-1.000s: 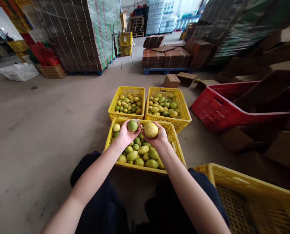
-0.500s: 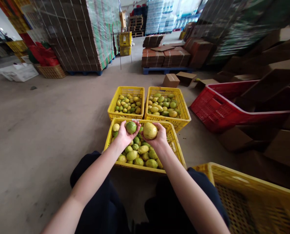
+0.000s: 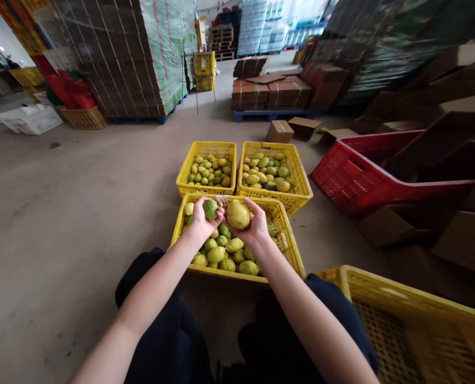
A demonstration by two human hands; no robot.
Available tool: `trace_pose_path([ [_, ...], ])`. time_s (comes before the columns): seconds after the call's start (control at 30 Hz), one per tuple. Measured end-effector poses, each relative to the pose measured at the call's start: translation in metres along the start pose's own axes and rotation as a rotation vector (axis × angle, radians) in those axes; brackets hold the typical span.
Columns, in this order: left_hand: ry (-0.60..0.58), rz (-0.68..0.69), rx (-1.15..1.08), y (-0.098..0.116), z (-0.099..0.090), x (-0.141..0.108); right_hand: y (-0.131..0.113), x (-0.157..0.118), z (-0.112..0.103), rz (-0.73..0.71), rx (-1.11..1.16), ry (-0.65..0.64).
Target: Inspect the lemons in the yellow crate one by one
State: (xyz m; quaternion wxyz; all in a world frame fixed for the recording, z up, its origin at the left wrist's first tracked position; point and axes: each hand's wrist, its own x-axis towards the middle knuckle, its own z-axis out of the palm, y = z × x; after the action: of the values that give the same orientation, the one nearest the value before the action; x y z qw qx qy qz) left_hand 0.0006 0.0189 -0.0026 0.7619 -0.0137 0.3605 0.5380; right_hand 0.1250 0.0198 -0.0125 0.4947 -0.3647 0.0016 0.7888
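My left hand (image 3: 201, 221) is closed round a small green lemon (image 3: 211, 209). Beside it, my right hand (image 3: 258, 226) cradles a larger yellow lemon (image 3: 238, 214), its thumb along the upper right side. Both hands are above the near yellow crate (image 3: 289, 250), which holds many green and yellow lemons (image 3: 215, 254); the hands and forearms hide part of the pile. Touching its far side stand two more yellow crates. The left one (image 3: 180, 176) contains smaller yellow-green fruit (image 3: 207, 173), and the right one (image 3: 303, 178) bigger fruit (image 3: 262, 177).
At lower right is another yellow crate (image 3: 381, 282). A red crate (image 3: 357, 170) with cardboard boxes (image 3: 461, 133) stands at right. Flattened cartons (image 3: 269, 95) sit on a blue pallet (image 3: 257, 115) behind. Wrapped stacks (image 3: 117, 58) rise at the back left.
The yellow lemon in my right hand has moved slightly left and turned, showing a more pointed end. My left hand has shifted a little left with the green lemon, which also looks turned.
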Motion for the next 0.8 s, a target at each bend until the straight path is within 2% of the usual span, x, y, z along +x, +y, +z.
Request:
trace_pose_path([
  [0.17, -0.004, 0.037, 0.069, 0.0, -0.002, 0.0, -0.009, -0.001, 0.001, -0.037, 0.004, -0.08],
  [0.43, -0.041, 0.105, 0.143, -0.002, 0.001, -0.005, -0.013, 0.004, -0.001, -0.033, 0.008, -0.007],
  [0.6, -0.108, 0.01, 0.16, 0.0, 0.001, -0.005, -0.014, 0.005, -0.001, -0.01, 0.002, -0.027],
  [0.67, -0.095, -0.009, 0.14, -0.001, 0.003, -0.005, -0.014, 0.005, -0.001, -0.009, 0.001, -0.014],
  [0.8, -0.004, 0.007, 0.078, -0.002, 0.005, -0.002, -0.014, 0.005, -0.001, -0.093, -0.001, 0.097],
])
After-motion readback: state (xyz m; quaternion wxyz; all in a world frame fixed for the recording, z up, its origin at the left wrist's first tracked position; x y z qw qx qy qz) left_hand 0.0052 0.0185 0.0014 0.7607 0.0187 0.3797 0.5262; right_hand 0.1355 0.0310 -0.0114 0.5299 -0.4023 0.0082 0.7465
